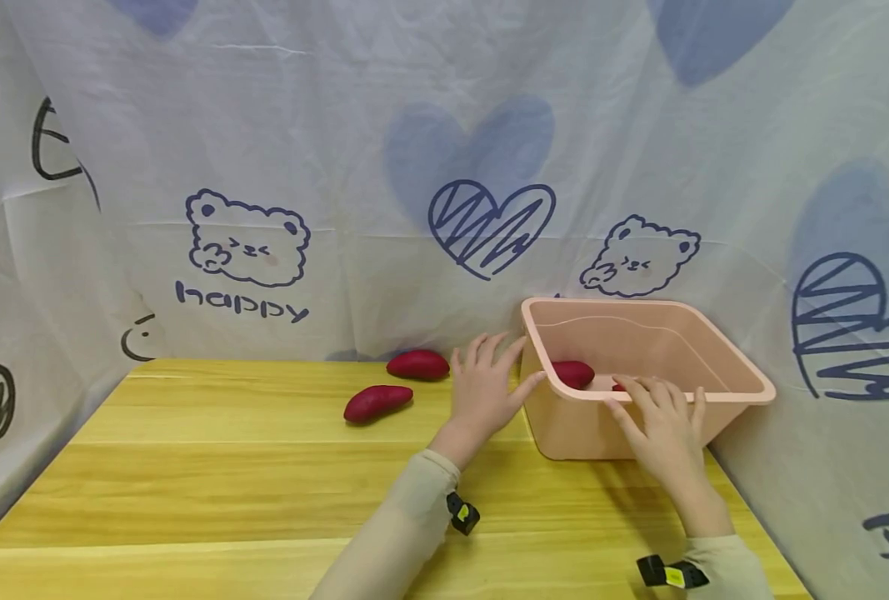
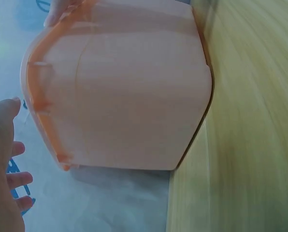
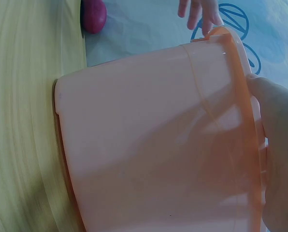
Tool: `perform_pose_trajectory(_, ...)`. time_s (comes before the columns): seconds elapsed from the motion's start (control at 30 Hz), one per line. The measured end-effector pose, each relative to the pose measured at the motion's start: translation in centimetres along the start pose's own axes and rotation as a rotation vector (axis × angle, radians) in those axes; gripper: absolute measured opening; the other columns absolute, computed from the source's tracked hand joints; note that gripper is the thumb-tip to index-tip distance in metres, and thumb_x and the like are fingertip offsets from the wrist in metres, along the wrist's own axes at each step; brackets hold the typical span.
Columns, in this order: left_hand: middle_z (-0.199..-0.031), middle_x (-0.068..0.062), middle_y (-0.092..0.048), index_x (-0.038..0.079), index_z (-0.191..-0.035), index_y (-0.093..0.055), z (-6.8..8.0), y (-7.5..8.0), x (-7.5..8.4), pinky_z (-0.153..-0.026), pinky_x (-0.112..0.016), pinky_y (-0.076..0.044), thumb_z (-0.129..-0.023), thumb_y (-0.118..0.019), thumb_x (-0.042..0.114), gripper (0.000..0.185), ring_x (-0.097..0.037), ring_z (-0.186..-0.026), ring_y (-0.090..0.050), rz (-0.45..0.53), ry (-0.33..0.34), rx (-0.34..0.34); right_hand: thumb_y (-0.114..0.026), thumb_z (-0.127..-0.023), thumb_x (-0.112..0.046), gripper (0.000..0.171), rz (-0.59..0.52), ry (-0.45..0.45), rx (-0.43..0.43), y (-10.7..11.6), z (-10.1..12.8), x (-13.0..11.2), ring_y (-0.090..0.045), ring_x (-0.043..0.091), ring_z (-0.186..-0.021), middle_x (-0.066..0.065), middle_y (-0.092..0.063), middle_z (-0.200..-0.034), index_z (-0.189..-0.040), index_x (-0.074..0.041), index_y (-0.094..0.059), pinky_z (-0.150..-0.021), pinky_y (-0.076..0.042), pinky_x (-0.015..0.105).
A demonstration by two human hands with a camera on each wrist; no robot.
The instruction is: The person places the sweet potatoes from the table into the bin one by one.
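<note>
A pink plastic basin point(image 1: 736, 367) stands on the wooden table at the right, and a purple sweet potato point(image 1: 573, 373) lies inside it. My right hand point(image 1: 657, 417) lies over the basin's front rim, fingers inside and thumb against the outer wall; in the right wrist view it point(image 3: 279, 145) presses on the rim of the basin point(image 3: 153, 145). My left hand point(image 1: 489, 383) is spread flat beside the basin's left corner, thumb next to the rim. In the left wrist view its fingers point(image 2: 8, 145) stay just off the basin wall point(image 2: 129, 96).
Two more purple sweet potatoes point(image 1: 377, 402) point(image 1: 417, 365) lie on the table point(image 1: 189, 467) left of my left hand. A printed cloth backdrop point(image 1: 444, 167) closes off the back and both sides, close behind the basin.
</note>
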State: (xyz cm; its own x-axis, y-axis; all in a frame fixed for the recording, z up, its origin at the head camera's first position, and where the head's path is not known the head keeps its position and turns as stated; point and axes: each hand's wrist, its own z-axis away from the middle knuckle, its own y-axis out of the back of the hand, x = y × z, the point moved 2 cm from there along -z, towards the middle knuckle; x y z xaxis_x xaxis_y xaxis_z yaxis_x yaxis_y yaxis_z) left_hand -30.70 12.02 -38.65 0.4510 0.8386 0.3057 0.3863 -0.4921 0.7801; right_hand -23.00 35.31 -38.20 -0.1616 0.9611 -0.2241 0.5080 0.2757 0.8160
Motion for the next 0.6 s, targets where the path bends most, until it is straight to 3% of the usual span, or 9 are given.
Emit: perform_pose_trajectory(0.6,-0.146,-0.003,-0.049,0.031,-0.141,-0.05,1.7,0.3,-3.0,-0.109,-0.066,-0.028,-0.09,-0.048,0.067,0.062,-0.031,-0.136,-0.04,0.057,0.107,-0.064,-0.049,-0.098,-0.048,0.048,-0.001,-0.008,-0.012,0.1,0.1,0.0,-0.036,0.043,-0.129,0.018,-0.051,-0.133,-0.132,-0.016,-0.056,-0.112,-0.001,0.07)
